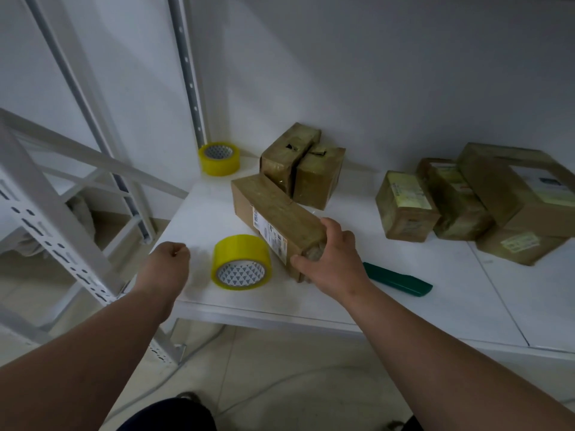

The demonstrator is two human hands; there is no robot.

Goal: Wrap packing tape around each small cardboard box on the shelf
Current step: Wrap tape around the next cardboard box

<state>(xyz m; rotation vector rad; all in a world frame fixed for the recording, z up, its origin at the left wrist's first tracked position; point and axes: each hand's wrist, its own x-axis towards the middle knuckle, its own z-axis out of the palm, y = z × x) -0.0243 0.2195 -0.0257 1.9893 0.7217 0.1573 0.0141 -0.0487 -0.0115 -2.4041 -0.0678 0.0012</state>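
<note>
Right hand: We are gripping the near end of a long box [273,219] with our right hand [329,259], thumb curled over the near corner and fingers wrapped around the top edge.
Left hand: Our left hand [169,259] is hovering over the shelf's front left corner with its fingers curled into a loose fist, holding nothing and touching nothing.
Long box: It is lying on the white shelf [420,306], running from back-left to front-right, a printed label on its side facing us; its far end is sitting just in front of a pair of boxes [301,169].
Near tape: A yellow roll [241,261] is standing tilted on the shelf between our two hands, just beside the long box, its patterned core facing us.
Far tape: A second yellow roll [219,158] is sitting in the back left corner, near the upright post [189,73].
Pair of boxes: The two are standing side by side against the wall, wrapped in glossy tape.
Right group: More taped boxes [466,200] are sitting together well to the right, some carrying labels.
Green tool: A dark green handle-like object [398,279] is lying on the shelf just right of our right wrist; we cannot tell what it is.
</note>
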